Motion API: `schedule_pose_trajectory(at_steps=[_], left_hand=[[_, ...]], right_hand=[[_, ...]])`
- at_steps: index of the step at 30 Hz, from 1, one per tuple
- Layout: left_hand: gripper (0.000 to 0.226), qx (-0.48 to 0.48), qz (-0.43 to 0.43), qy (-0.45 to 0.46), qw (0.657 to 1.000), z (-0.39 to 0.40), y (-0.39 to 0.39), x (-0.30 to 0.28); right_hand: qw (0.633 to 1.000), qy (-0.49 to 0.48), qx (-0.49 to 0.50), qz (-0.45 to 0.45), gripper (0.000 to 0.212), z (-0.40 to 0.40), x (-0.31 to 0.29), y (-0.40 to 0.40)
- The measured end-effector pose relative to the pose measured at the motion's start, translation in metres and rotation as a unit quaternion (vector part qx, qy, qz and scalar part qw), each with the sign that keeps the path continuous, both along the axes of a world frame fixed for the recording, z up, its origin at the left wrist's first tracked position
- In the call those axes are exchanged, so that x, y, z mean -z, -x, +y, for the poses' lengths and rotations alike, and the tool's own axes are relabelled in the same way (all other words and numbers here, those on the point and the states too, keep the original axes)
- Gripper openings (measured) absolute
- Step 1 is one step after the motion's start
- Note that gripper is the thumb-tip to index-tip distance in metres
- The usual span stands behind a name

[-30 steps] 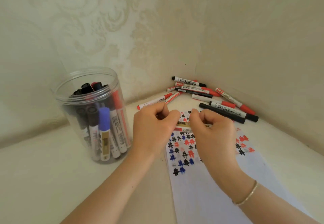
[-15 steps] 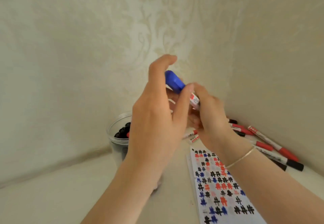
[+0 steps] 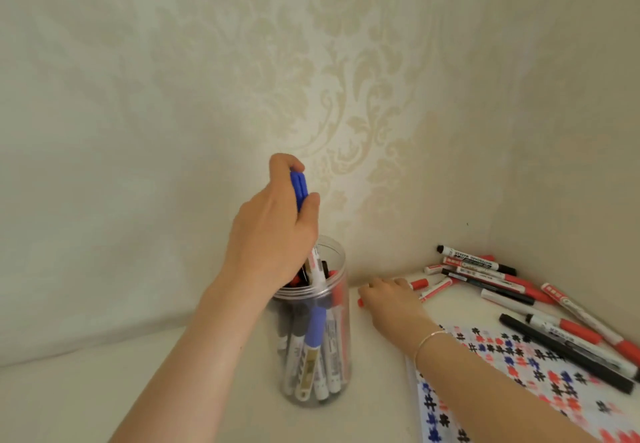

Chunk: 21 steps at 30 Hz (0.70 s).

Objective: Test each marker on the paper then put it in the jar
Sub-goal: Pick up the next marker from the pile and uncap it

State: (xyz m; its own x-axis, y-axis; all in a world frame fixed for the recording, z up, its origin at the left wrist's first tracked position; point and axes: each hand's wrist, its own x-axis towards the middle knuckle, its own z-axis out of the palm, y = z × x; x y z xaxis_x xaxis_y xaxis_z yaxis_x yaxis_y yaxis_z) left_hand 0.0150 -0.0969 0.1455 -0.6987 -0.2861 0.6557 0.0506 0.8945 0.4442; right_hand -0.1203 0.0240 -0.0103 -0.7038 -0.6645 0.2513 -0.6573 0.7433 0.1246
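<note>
A: The fingers (image 3: 277, 168) of the left hand (image 3: 273, 234) curl round the blue-capped marker (image 3: 299, 189), pinching its cap end. It stands nearly upright, white barrel already dipping through the mouth of the jar (image 3: 313, 338) directly below.

B: So the long axis lines up with the jar?

A: Close to it; I'd judge a straight drop finishes that one.

B: And to the right?

A: The right hand (image 3: 391, 300) lies flat, fingers fairly straight, holding nothing I can see, touching a red-capped marker (image 3: 420, 283). The loose markers (image 3: 502, 279) lie farther right, on their sides, nearest that hand, beyond the paper (image 3: 519, 366).
</note>
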Motion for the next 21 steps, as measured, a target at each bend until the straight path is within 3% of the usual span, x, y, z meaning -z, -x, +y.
schedule_pose_trajectory(at_steps=[2, 4, 7, 9, 12, 16, 21], left_hand=[[0.025, 0.013, -0.062, 0.016, 0.998, 0.001, 0.001, 0.003], [0.027, 0.027, -0.133, 0.018, 0.991, 0.001, 0.002, 0.005], [0.028, 0.055, -0.227, -0.004, 0.972, -0.002, 0.001, 0.003], [0.025, 0.08, -0.254, -0.046, 0.963, -0.004, 0.001, -0.001], [0.022, 0.116, -0.299, -0.085, 0.943, -0.009, -0.002, -0.008], [0.012, 0.123, -0.369, -0.006, 0.921, -0.012, -0.005, -0.013], [0.024, 0.095, -0.41, 0.038, 0.906, -0.008, -0.003, -0.017]], right_hand=[[0.991, 0.097, -0.076, 0.053, 0.035, -0.002, -0.01, 0.0], [0.956, 0.268, -0.112, 0.037, 0.033, -0.001, -0.018, 0.001], [0.851, 0.513, -0.113, -0.013, 0.02, 0.002, -0.039, -0.009], [0.791, 0.601, -0.074, -0.088, 0.015, 0.005, -0.058, -0.02], [0.713, 0.669, -0.028, -0.21, 0.006, 0.009, -0.072, -0.032], [0.66, 0.682, 0.042, -0.312, 0.007, 0.014, -0.071, -0.035], [0.513, 0.736, 0.084, -0.433, 0.014, 0.02, -0.073, -0.044]])
